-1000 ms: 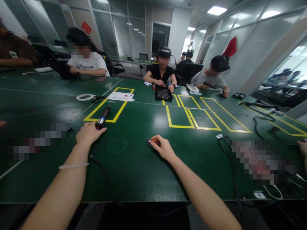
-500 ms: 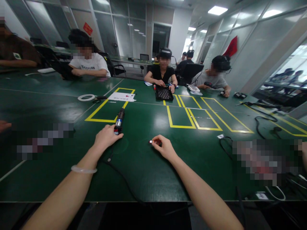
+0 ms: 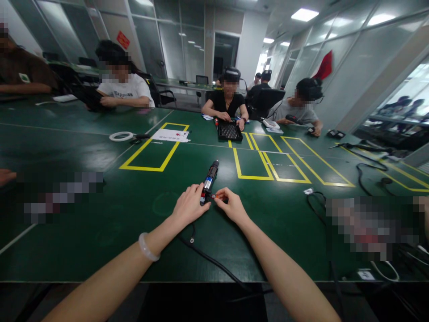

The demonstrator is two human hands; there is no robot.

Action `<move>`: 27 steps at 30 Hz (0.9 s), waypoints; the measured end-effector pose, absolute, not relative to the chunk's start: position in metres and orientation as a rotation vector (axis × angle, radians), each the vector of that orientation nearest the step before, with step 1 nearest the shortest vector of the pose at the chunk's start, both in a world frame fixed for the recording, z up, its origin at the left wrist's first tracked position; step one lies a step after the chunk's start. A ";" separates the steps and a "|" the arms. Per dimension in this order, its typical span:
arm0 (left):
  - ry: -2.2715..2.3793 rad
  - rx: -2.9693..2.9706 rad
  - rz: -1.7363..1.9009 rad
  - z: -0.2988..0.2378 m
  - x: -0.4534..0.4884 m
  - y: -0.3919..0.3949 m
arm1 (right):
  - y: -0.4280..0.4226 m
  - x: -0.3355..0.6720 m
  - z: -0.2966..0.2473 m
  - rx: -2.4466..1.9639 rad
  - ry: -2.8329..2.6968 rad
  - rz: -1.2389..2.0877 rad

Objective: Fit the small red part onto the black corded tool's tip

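Note:
Near the middle of the green table, my left hand (image 3: 190, 203) is closed round the lower end of a black cylindrical tool (image 3: 210, 175) with a silver and blue band. The tool points away from me, tilted to the right. Between the thumb and fingers of my right hand (image 3: 231, 205) is a small orange-red piece (image 3: 214, 196), too small to name. This piece meets the tool's lower end, or lies right beside it; I cannot tell which. A black cable (image 3: 214, 261) and a ring terminal (image 3: 192, 240) lie on the table below my left hand.
Yellow tape outlines (image 3: 256, 178) mark the green table (image 3: 110, 250). A paper sheet (image 3: 169, 135) and a coiled white cable (image 3: 121, 136) lie farther back. Across the table a person in black (image 3: 227, 105) works at a black tray (image 3: 229, 137). More cables (image 3: 315, 205) lie at right.
My left hand has moved right with the tool, bringing it up to the small piece in my right hand. The cable and ring terminal have shifted right too. My right hand has hardly moved.

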State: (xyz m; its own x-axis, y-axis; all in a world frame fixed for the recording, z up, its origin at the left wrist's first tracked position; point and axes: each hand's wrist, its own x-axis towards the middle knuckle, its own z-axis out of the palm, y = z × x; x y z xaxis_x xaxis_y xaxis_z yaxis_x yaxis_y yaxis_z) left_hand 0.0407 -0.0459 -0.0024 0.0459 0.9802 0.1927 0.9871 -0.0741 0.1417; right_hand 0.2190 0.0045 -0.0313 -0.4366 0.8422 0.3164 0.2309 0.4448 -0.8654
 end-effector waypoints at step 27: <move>-2.058 -2.286 -0.381 0.001 0.049 -0.049 | -0.001 0.216 -0.023 -0.899 -2.017 0.817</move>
State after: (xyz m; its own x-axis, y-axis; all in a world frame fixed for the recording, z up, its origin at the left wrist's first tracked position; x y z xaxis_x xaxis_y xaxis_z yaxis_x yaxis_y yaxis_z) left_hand 0.0492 -0.0491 0.0006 0.0883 0.9738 0.2096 0.9842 -0.1177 0.1320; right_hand 0.2157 -0.0014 -0.0228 -0.4570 0.8037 0.3811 0.3121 0.5462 -0.7774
